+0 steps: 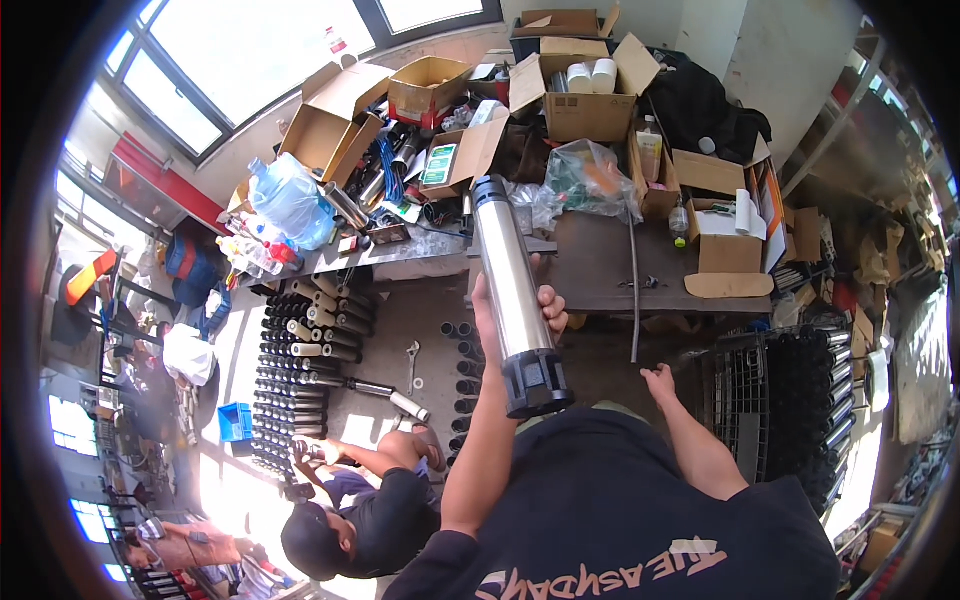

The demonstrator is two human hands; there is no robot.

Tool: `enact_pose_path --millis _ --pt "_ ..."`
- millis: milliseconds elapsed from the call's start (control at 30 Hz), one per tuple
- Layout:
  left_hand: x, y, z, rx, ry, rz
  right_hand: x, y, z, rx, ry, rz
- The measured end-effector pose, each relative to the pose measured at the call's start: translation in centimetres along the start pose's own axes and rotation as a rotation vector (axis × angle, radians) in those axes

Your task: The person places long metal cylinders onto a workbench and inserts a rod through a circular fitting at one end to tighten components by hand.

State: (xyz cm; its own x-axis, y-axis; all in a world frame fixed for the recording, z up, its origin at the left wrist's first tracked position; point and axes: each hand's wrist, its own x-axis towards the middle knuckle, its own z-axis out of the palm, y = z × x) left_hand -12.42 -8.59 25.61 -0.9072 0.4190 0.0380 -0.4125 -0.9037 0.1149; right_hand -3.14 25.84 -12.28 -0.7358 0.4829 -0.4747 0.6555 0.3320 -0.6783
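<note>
My left hand (488, 322) is wrapped around a shiny metal cylinder (512, 270) with black ends, thumb on one side and fingertips on the other. It is raised at a tilt in front of the workbench (590, 262), its wider, ribbed black end toward me. My right hand (660, 384) is out to the right with fingers apart and nothing in them. Close by, a thin grey rod (635, 290) lies over the bench edge, its lower end hanging just above my right fingertips without visible contact.
Cardboard boxes (590, 117), plastic bags (585, 175) and a large water bottle (290, 195) crowd the bench. Rows of black-ended cylinders (290, 395) stand on the floor at left, near a wrench (413, 365) and a seated co-worker (385, 520). A wire rack (735, 410) stands at right.
</note>
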Motion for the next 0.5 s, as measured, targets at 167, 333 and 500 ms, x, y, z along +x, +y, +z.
enact_pose_path --millis 167,333,500 --pt "-0.5 1.8 0.4 0.431 0.164 -0.017 -3.1 3.1 -1.9 -0.179 -0.020 0.011" --pt "-0.5 1.8 -3.6 0.169 0.150 0.026 -5.6 5.6 -3.1 -0.342 -0.076 0.027" --pt "-1.5 0.7 -4.7 0.440 0.341 0.104 -6.9 6.7 -3.6 -0.476 -0.148 0.105"
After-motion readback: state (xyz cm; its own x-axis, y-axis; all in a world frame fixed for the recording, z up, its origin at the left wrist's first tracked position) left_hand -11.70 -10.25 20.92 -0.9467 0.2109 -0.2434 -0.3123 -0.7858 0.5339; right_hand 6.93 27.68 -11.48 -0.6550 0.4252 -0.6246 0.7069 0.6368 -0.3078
